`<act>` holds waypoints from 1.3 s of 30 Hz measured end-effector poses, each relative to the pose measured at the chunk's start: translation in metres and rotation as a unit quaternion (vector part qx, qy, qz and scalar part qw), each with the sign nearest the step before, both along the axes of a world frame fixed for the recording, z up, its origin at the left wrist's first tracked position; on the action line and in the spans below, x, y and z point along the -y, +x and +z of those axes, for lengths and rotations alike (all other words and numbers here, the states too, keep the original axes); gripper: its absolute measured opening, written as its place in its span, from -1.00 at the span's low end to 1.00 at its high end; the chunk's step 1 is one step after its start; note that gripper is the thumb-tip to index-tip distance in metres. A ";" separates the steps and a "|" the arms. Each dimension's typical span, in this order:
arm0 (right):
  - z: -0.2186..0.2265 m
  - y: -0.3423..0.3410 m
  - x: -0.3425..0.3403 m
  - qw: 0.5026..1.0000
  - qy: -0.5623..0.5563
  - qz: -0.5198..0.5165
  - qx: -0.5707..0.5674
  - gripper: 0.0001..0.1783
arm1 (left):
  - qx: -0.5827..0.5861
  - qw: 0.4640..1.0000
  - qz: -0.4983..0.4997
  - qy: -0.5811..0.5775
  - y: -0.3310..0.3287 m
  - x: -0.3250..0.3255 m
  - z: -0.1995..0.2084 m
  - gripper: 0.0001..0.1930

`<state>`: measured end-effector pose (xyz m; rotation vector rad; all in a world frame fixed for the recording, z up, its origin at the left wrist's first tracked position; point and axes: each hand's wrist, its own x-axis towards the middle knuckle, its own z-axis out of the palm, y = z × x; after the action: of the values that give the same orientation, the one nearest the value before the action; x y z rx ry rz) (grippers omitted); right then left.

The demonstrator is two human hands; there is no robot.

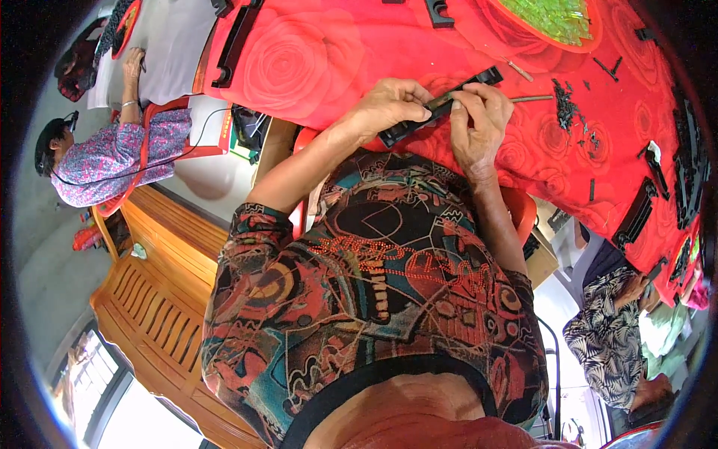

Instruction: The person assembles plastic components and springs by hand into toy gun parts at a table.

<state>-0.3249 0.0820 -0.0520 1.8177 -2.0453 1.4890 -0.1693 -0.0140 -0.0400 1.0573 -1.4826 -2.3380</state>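
Note:
Both hands hold a long black plastic piece (404, 132) that slants over the near edge of the red cloth, its far end up to the right. My left hand (393, 108) pinches its lower part between thumb and fingers. My right hand (482, 123) is bent over the upper part, fingertips pressed to it. A thin brown stick (532, 98) sticks out to the right from beside my right hand; whether I grip it or it lies on the cloth, I cannot tell. Small black plastic scraps (567, 108) lie scattered to the right.
A red-rimmed container of green pieces (557, 19) stands at the far right. Another long black piece (238, 41) lies at the left, and several more black parts (636, 213) at the right. A wooden bench (161, 314) and a seated person (127, 161) are at left; another person (609, 329) is at right.

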 end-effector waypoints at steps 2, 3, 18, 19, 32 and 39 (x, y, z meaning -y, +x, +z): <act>-0.001 0.001 -0.002 1.000 0.009 0.001 -0.020 -0.82 | 0.007 0.998 -0.029 -0.048 -0.004 0.005 -0.003 -0.75; -0.001 0.001 -0.003 0.999 0.018 0.001 -0.039 -0.81 | 0.066 0.987 -0.060 -0.135 -0.006 0.009 -0.002 -0.78; 0.003 0.002 0.001 0.981 0.108 -0.070 -0.146 -0.66 | 0.110 0.702 -0.099 -0.696 -0.030 0.029 0.020 -0.80; 0.003 0.002 0.002 0.981 0.107 -0.071 -0.146 -0.66 | 0.069 0.673 -0.055 -0.735 -0.027 0.026 0.020 -0.80; 0.011 -0.006 0.001 0.981 0.127 -0.012 -0.149 -0.65 | 0.068 0.619 -0.072 -0.779 -0.001 0.010 0.000 -0.72; 0.024 -0.008 0.006 0.963 0.173 0.010 -0.205 -0.64 | 0.069 0.645 -0.072 -0.757 -0.003 0.011 0.002 -0.73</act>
<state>-0.3324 0.0763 -0.0282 2.0477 -2.1623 0.6950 -0.1722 -0.0251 -0.0382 0.4956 -2.6021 -0.3059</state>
